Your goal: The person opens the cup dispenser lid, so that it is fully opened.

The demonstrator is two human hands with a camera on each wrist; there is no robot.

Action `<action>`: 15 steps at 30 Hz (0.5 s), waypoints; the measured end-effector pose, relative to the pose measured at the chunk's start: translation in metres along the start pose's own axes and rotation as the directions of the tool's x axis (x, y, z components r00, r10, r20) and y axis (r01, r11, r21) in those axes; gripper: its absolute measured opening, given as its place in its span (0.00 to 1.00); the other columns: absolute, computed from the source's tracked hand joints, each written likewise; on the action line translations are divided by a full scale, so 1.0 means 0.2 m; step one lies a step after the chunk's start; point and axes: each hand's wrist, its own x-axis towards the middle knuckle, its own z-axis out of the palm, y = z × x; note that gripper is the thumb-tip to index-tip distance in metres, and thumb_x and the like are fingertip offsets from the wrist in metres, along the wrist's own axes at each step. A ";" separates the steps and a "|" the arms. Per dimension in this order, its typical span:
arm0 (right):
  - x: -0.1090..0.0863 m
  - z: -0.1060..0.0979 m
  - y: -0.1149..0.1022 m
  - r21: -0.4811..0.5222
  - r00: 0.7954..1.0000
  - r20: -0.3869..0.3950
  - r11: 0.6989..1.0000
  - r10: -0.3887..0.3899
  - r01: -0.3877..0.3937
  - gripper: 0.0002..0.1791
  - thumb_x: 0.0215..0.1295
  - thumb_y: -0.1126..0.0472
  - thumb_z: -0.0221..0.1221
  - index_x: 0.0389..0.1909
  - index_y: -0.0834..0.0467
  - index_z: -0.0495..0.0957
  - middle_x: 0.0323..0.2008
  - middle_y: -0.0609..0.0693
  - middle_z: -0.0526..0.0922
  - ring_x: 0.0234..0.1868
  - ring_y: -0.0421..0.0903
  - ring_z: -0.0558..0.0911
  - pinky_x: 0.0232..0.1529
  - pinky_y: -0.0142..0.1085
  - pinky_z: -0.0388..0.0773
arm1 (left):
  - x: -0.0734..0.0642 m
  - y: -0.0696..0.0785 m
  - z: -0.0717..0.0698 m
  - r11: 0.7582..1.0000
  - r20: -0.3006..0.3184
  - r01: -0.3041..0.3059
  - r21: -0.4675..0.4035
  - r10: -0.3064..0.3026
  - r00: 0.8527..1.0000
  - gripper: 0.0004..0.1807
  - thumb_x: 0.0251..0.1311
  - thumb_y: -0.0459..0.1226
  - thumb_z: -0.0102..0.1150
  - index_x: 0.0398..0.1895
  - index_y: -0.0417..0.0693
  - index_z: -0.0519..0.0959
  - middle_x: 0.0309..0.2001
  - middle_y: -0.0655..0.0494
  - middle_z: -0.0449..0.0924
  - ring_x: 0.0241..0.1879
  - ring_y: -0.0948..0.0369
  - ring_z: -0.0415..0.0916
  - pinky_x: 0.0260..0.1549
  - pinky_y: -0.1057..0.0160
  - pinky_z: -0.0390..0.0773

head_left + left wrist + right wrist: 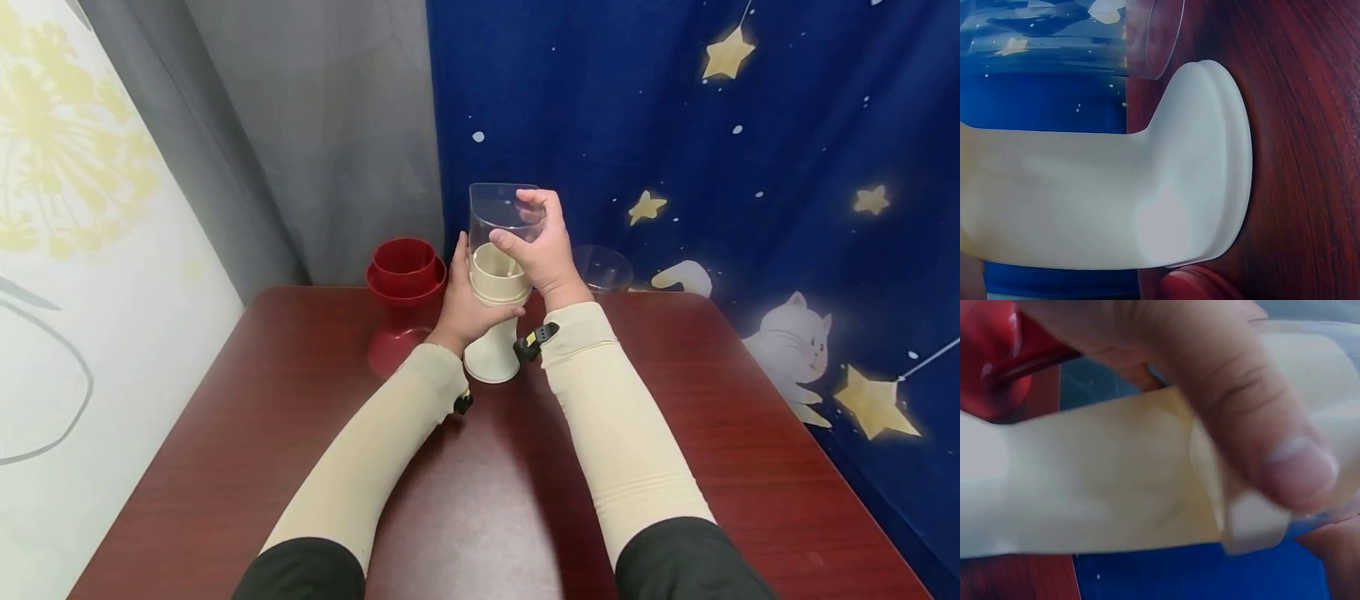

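Note:
A cream plastic pedestal (pixel 491 358), with a flared foot and a ringed collar on top, stands upright on the table. My left hand (pixel 467 312) grips its upper part, thumb (pixel 1254 437) across the front just under the collar. A clear plastic cylinder (pixel 486 212) stands upright around the cream collar. My right hand (pixel 551 262) holds this cylinder from the right, thumb in front and fingers curled round the far side. The pedestal's foot (pixel 1210 156) rests on the wood in the left wrist view.
Just left of my left hand stands a red pedestal (pixel 401 287) of similar shape, partly hidden by that hand. Another clear cylinder (pixel 603 268) is at the back right, behind my right wrist. The dark red table (pixel 300 467) ends at grey and blue curtains (pixel 675 100).

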 end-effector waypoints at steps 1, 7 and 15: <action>0.00 0.00 0.00 -0.009 1.000 0.004 1.000 0.004 -0.004 0.61 0.38 0.26 0.78 0.69 0.56 0.66 0.70 0.59 0.72 0.69 0.55 0.74 0.68 0.52 0.75 | 0.00 0.00 0.00 1.000 -0.004 -0.002 0.003 0.002 1.000 0.81 0.36 0.47 0.89 0.87 0.66 0.35 0.83 0.50 0.53 0.79 0.53 0.59 0.74 0.52 0.69; -0.02 0.01 0.04 0.009 0.999 0.036 1.000 0.000 0.000 0.70 0.29 0.19 0.77 0.71 0.52 0.61 0.72 0.60 0.68 0.73 0.55 0.71 0.73 0.56 0.69 | -0.02 -0.01 -0.01 1.000 -0.009 0.004 0.006 -0.004 1.000 0.80 0.38 0.46 0.89 0.87 0.68 0.36 0.81 0.49 0.57 0.76 0.53 0.62 0.73 0.52 0.71; -0.01 0.01 0.04 0.044 1.000 0.009 0.999 -0.022 0.022 0.51 0.43 0.47 0.78 0.67 0.51 0.63 0.66 0.58 0.70 0.64 0.54 0.75 0.63 0.44 0.76 | -0.01 -0.01 0.00 0.999 -0.002 -0.005 -0.045 0.005 1.000 0.79 0.38 0.42 0.89 0.87 0.55 0.37 0.80 0.48 0.59 0.74 0.53 0.64 0.73 0.55 0.71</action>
